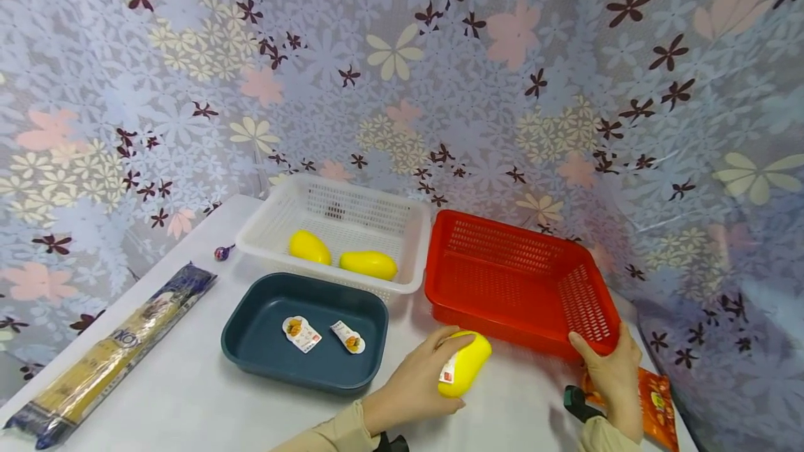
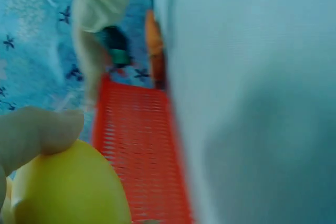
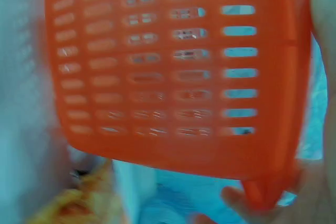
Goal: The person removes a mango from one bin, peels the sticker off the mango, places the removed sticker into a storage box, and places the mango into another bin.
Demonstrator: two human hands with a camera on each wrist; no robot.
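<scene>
My left hand point(image 1: 422, 377) grips a yellow mango point(image 1: 467, 366) with a white label on its side, above the table in front of the red basket. In the left wrist view the thumb lies on the smooth mango point(image 2: 73, 187). At the near right corner of the red plastic basket point(image 1: 502, 330), my right hand point(image 1: 612, 372) holds the rim, thumb on the inside. The right wrist view shows fingers curled round the corner of the slotted basket point(image 3: 173, 150). No things are seen inside that basket.
A white basket point(image 1: 411, 288) holds two yellow mangoes point(image 1: 368, 265). The dark teal tray point(image 1: 301, 375) contains two peeled labels point(image 1: 301, 333). A long pasta pack point(image 1: 113, 354) and a lollipop point(image 1: 222, 253) lie left; an orange snack bag point(image 1: 656, 407) lies right.
</scene>
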